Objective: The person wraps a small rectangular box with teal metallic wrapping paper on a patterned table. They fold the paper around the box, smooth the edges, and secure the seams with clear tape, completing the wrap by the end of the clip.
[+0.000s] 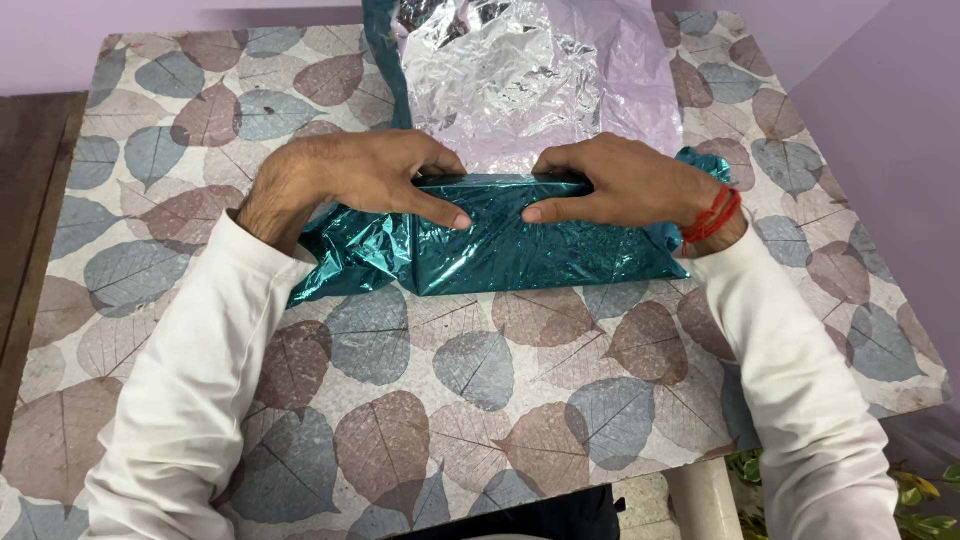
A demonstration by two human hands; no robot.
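A box-shaped parcel [500, 250] covered in shiny teal wrapping foil lies across the middle of the table. My left hand [370, 175] grips its top left part, thumb pressed on the front face. My right hand [625, 180] grips the top right part the same way, a red thread around its wrist. The two thumbs nearly meet at the middle. Behind the parcel the same sheet [520, 70] runs away from me, its silver underside up and crinkled. Loose teal foil bunches out at the parcel's left end [345, 265].
The table [480, 400] has a leaf-patterned cover in grey, brown and blue. A lilac wall stands behind and to the right. A white chair leg [705, 495] and green leaves [920, 495] show below the table's right front corner. Dark wood lies at the left.
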